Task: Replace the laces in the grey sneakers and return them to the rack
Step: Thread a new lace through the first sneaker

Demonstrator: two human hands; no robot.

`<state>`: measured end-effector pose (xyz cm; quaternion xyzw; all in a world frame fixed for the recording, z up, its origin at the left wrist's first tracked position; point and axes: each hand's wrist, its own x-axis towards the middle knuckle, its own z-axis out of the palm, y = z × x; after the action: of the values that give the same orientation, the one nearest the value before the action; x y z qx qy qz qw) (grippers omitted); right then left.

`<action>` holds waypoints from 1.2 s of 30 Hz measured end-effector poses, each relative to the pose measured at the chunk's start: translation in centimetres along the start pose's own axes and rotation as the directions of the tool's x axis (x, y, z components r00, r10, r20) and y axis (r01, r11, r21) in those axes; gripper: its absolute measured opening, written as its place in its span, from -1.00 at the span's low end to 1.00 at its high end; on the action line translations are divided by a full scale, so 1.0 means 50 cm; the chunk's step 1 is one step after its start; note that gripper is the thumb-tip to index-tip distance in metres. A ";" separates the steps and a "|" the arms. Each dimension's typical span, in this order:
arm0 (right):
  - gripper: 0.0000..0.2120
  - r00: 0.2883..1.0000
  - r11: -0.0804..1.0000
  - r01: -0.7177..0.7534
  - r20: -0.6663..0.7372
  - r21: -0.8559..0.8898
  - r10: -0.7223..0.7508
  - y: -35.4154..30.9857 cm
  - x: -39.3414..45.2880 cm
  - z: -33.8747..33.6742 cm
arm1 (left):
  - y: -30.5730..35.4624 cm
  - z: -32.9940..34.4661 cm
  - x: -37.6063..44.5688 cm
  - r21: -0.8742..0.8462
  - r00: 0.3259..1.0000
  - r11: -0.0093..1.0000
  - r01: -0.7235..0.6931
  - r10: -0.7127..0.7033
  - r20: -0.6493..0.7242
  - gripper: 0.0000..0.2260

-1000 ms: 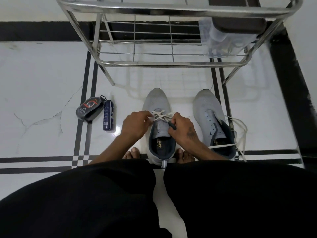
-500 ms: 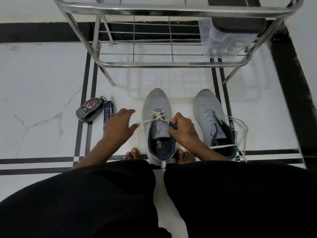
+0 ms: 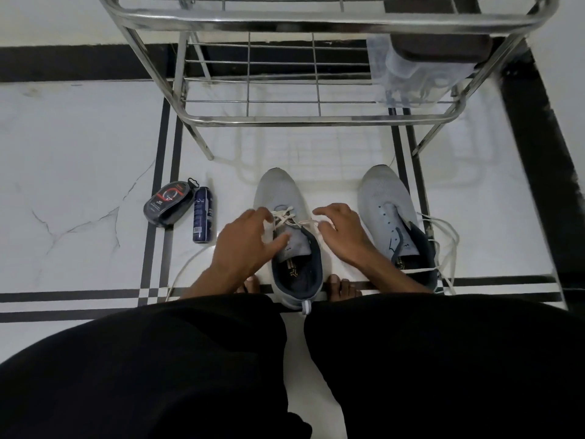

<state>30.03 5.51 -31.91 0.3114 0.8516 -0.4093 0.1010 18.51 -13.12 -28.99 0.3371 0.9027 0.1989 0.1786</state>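
Below the steel rack, I've laced only the left grey sneaker's lowest eyelets, left hand pinching white lace, right hand open; the right sneaker waits unlaced.

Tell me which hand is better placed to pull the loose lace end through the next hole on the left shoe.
Probably the left hand. Its fingers already touch the lace at the crossing on the left shoe, and the long loose end trails off on that same side. The right hand hovers open beside the shoe.

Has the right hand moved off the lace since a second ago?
Yes. The right hand has let go and opened, shifting right off the left sneaker's tongue toward the gap beside the right sneaker.
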 end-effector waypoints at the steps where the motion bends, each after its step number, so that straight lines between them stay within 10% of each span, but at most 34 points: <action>1: -0.68 0.996 0.993 0.022 0.085 -0.115 -0.013 0.009 0.009 -0.008 | 0.005 0.004 -0.005 -0.008 0.995 1.000 0.016 -0.015 0.103 -0.57; 6: -0.91 0.944 0.975 -0.004 0.320 -0.223 0.076 -0.021 0.010 -0.059 | -0.012 0.012 -0.002 -0.213 0.979 0.961 0.175 -0.148 0.139 -0.66; 11: -0.92 0.965 0.950 -0.156 0.245 0.272 0.089 -0.049 -0.016 -0.134 | -0.038 0.014 0.017 -0.239 0.976 0.950 0.201 -0.174 0.129 -0.64; 15: -0.59 0.987 0.996 -0.085 0.133 -0.012 0.086 -0.024 0.006 -0.085 | -0.039 0.013 0.014 -0.231 0.976 0.953 0.196 -0.167 0.139 -0.62; 27: -0.78 0.943 0.963 -0.161 0.253 -0.217 0.215 0.014 -0.004 -0.118 | -0.038 0.025 0.009 -0.362 0.947 0.877 0.317 -0.272 0.171 -0.83; 32: -0.83 0.893 0.920 -0.263 0.433 0.289 0.120 -0.064 -0.030 -0.141 | -0.004 0.018 0.004 -0.232 0.990 0.963 0.138 -0.137 0.022 -0.76; 36: -0.77 0.921 0.618 -0.310 0.390 0.722 0.006 -0.153 -0.031 -0.157 | 0.063 -0.020 0.009 -0.484 0.993 0.875 0.005 0.051 0.102 -0.80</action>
<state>27.20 7.20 -21.36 0.3212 0.5300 -0.7715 0.1441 19.45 -10.87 -26.72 0.3034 0.8089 0.4009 0.3049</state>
